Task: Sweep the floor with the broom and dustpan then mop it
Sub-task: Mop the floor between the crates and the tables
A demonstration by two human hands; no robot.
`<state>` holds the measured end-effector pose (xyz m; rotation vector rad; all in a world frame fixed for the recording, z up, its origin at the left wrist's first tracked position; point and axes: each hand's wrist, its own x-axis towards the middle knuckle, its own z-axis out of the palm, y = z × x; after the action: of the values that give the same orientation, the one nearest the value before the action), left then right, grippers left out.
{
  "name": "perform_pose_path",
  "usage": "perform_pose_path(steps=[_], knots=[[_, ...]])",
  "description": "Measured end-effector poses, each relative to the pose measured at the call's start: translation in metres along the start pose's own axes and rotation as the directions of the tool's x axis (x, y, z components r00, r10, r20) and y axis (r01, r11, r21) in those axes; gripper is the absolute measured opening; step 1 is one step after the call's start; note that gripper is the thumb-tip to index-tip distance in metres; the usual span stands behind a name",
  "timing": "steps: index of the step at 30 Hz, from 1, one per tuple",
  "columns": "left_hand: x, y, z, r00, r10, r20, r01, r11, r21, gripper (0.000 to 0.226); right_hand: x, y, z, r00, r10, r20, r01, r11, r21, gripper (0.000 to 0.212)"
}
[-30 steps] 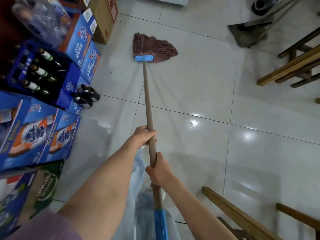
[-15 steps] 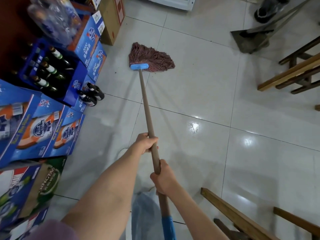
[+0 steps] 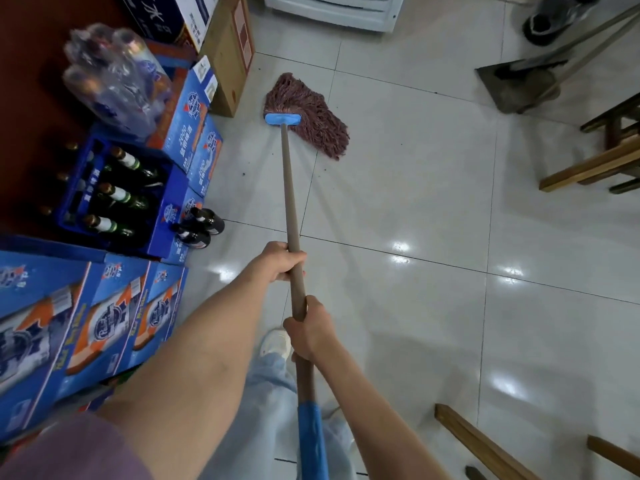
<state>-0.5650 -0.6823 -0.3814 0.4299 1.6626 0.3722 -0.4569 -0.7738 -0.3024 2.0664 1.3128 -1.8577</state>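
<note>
Looks like sweeping's finished, mopping underway: left hand [image 3: 282, 263] and right hand [image 3: 310, 332] both wrapped around the mop handle [image 3: 289, 188], mop head [image 3: 308, 116] far ahead, plenty of floor [image 3: 433, 202] left.

Glossy pale floor tiles [image 3: 433, 209] mirror overhead lights. Blue beer cartons [image 3: 104, 323] and a bottle crate [image 3: 114, 192] are stacked along the left; a cardboard box [image 3: 230, 53] stands beyond, wooden benches [image 3: 602, 161] sit at right, and a white appliance [image 3: 332, 8] is at top.
</note>
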Motion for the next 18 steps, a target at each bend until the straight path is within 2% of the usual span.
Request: perform_pose_path(steps=[9,14,18], knots=[[0.026,0.032,-0.029,1.0,0.003,0.003,-0.003,1.0,-0.001,0.006,0.032,-0.044,0.004,1.0,-0.004,0.023,0.005,1.0,-0.025,0.016],[0.018,0.017,-0.024,1.0,0.017,0.006,-0.016,0.998,-0.056,0.011,0.024,-0.034,0.006,0.999,-0.031,0.011,0.032,0.991,-0.129,0.019],[0.004,-0.002,-0.01,1.0,0.015,0.024,-0.012,0.994,-0.108,0.006,0.008,-0.014,0.004,0.999,-0.029,0.018,0.031,0.989,-0.147,0.02]])
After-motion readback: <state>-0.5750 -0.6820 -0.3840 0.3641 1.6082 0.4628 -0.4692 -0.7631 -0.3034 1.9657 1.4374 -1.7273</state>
